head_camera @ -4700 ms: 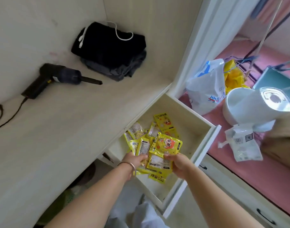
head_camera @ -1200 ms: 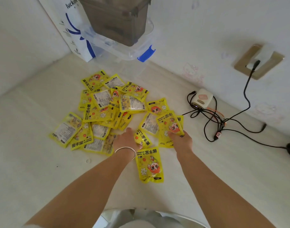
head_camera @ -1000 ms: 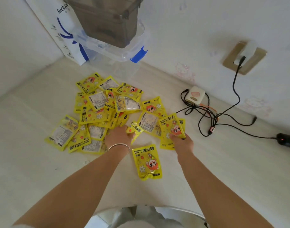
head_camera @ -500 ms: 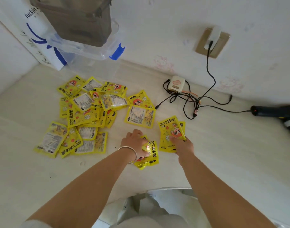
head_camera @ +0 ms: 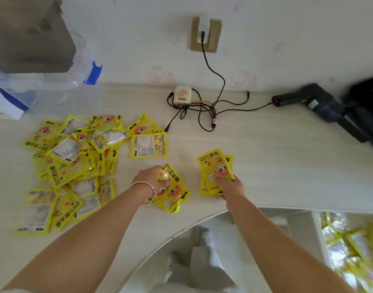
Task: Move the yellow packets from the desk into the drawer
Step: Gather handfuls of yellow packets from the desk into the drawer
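The left grip (head_camera: 152, 178) is curled round a small bunch of yellow packets (head_camera: 170, 191) lying on the table (head_camera: 287, 166). The right grip (head_camera: 231, 186) pinches a fanned stack of packets (head_camera: 213, 170) just beside it. Farther left the loose pile (head_camera: 75, 157) sprawls; more packets lie in the drawer (head_camera: 350, 250) at lower right. Beyond, tangled cables (head_camera: 202, 106) reach a wall socket (head_camera: 205, 34).

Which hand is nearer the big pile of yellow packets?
Left. The left hand sits just right of the big pile of yellow packets, gripping a few packets. The right hand is farther right, holding its own small stack.
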Action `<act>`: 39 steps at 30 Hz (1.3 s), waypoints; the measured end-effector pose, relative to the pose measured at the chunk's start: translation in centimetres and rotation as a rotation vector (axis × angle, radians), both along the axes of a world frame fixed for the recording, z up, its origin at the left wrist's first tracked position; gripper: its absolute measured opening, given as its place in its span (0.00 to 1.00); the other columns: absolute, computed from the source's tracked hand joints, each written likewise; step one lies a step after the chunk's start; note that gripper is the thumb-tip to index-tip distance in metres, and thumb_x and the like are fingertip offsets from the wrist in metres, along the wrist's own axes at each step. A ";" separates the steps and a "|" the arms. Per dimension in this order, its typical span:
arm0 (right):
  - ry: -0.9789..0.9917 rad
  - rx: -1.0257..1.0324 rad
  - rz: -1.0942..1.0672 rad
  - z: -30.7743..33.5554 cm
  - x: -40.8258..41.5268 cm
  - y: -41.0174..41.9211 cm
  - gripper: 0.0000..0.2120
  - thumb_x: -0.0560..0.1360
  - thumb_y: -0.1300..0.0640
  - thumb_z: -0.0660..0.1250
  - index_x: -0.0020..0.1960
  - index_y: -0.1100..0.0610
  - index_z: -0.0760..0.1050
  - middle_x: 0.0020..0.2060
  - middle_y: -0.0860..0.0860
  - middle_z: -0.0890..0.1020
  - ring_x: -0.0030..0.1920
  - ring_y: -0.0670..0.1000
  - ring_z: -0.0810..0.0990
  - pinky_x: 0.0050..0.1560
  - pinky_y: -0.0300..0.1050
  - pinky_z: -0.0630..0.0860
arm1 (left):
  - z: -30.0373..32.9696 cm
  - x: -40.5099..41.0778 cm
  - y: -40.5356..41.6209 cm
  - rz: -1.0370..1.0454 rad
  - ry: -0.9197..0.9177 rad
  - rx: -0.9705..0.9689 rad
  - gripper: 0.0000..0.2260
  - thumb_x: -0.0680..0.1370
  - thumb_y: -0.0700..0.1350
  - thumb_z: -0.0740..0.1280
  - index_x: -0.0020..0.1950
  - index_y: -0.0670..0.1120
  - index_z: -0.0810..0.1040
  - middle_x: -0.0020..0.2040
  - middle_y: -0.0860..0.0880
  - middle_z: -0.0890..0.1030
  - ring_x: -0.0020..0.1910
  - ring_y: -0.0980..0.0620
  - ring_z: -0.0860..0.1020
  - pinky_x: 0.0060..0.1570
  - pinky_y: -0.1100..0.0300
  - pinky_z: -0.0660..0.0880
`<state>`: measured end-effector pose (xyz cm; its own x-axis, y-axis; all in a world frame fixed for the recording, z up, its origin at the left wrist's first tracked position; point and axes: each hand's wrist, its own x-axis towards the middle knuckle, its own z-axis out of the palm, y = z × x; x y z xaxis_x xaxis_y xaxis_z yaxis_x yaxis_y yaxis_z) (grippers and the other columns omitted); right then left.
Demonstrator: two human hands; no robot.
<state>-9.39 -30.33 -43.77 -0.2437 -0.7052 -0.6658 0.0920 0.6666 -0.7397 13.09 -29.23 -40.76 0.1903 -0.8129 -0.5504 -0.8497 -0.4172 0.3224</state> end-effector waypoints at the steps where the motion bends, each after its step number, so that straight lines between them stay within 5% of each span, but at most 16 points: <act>1: -0.026 0.006 -0.024 -0.1 -0.2 0.3 0.07 0.70 0.58 0.72 0.46 0.51 0.78 0.42 0.52 0.82 0.47 0.56 0.80 0.43 0.47 0.77 | 0.3 -0.1 -0.3 0.028 0.055 -0.004 0.29 0.74 0.56 0.67 0.72 0.48 0.64 0.69 0.44 0.73 0.67 0.42 0.71 0.63 0.53 0.70; 5: -0.164 0.026 -0.109 0.0 -1.2 1.3 0.07 0.69 0.58 0.74 0.43 0.52 0.77 0.41 0.51 0.82 0.49 0.57 0.82 0.58 0.57 0.77 | 1.5 -2.3 -1.1 0.068 0.249 -0.026 0.33 0.75 0.55 0.66 0.75 0.44 0.59 0.74 0.45 0.66 0.72 0.45 0.66 0.69 0.54 0.64; 11: -0.219 -0.061 -0.252 1.5 -6.7 2.0 0.11 0.71 0.59 0.73 0.52 0.54 0.76 0.44 0.53 0.82 0.46 0.55 0.81 0.50 0.50 0.77 | 2.6 -9.0 -2.1 0.153 0.476 -0.062 0.31 0.75 0.52 0.68 0.74 0.45 0.62 0.72 0.44 0.68 0.71 0.44 0.68 0.67 0.53 0.66; 16: -0.301 -0.085 -0.337 2.3 -13.8 3.4 0.17 0.72 0.60 0.71 0.60 0.57 0.76 0.52 0.58 0.82 0.54 0.60 0.81 0.55 0.54 0.78 | 2.9 -16.9 -3.2 0.133 0.626 -0.003 0.19 0.73 0.49 0.71 0.62 0.46 0.74 0.59 0.47 0.80 0.57 0.46 0.78 0.59 0.54 0.73; 21: -0.423 -0.106 -0.454 2.8 -23.8 6.7 0.11 0.73 0.61 0.69 0.56 0.57 0.77 0.46 0.56 0.84 0.47 0.57 0.82 0.57 0.57 0.77 | 2.6 -28.9 -3.0 0.086 0.807 0.083 0.12 0.75 0.47 0.69 0.57 0.50 0.74 0.54 0.47 0.81 0.51 0.46 0.79 0.55 0.50 0.77; 24: -0.463 -0.109 -0.484 2.3 -30.3 9.3 0.09 0.76 0.59 0.66 0.56 0.57 0.77 0.44 0.55 0.83 0.44 0.53 0.82 0.45 0.47 0.79 | 2.1 -36.8 -1.7 0.043 0.868 0.136 0.10 0.76 0.47 0.69 0.56 0.50 0.74 0.53 0.47 0.81 0.51 0.45 0.80 0.52 0.48 0.78; 29: -0.448 -0.056 -0.693 0.6 -39.6 13.4 0.09 0.74 0.56 0.68 0.53 0.57 0.79 0.40 0.52 0.84 0.41 0.52 0.82 0.43 0.43 0.75 | 0.5 -48.0 0.9 -0.018 0.861 0.210 0.07 0.77 0.43 0.67 0.53 0.49 0.75 0.52 0.48 0.81 0.53 0.47 0.79 0.60 0.48 0.75; 33: -0.419 0.007 -0.861 -1.4 -44.7 16.3 0.15 0.73 0.56 0.70 0.58 0.57 0.77 0.45 0.55 0.83 0.47 0.56 0.81 0.52 0.49 0.76 | -2.9 -54.7 3.0 0.004 0.877 0.349 0.14 0.74 0.33 0.67 0.57 0.46 0.75 0.46 0.48 0.81 0.46 0.47 0.80 0.53 0.47 0.78; 36: -0.401 0.067 -0.984 -3.2 -46.9 17.6 0.16 0.74 0.57 0.70 0.60 0.58 0.75 0.47 0.55 0.82 0.49 0.57 0.80 0.47 0.48 0.76 | -5.6 -57.9 4.4 -0.010 0.803 0.407 0.13 0.74 0.32 0.67 0.54 0.46 0.72 0.48 0.47 0.81 0.44 0.50 0.79 0.45 0.56 0.79; 39: -0.425 0.123 -1.089 -5.3 -48.1 18.3 0.15 0.74 0.58 0.69 0.60 0.59 0.74 0.46 0.55 0.80 0.48 0.56 0.79 0.41 0.46 0.75 | -8.9 -59.9 5.0 -0.038 0.695 0.434 0.21 0.72 0.35 0.70 0.64 0.42 0.71 0.61 0.41 0.79 0.58 0.43 0.78 0.62 0.45 0.74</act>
<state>-57.47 -12.03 -49.04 -0.4203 -0.1873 -0.8879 0.8813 0.1485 -0.4485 -46.76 -24.24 -49.69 -0.3337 -0.4996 -0.7994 -0.5314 -0.6007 0.5973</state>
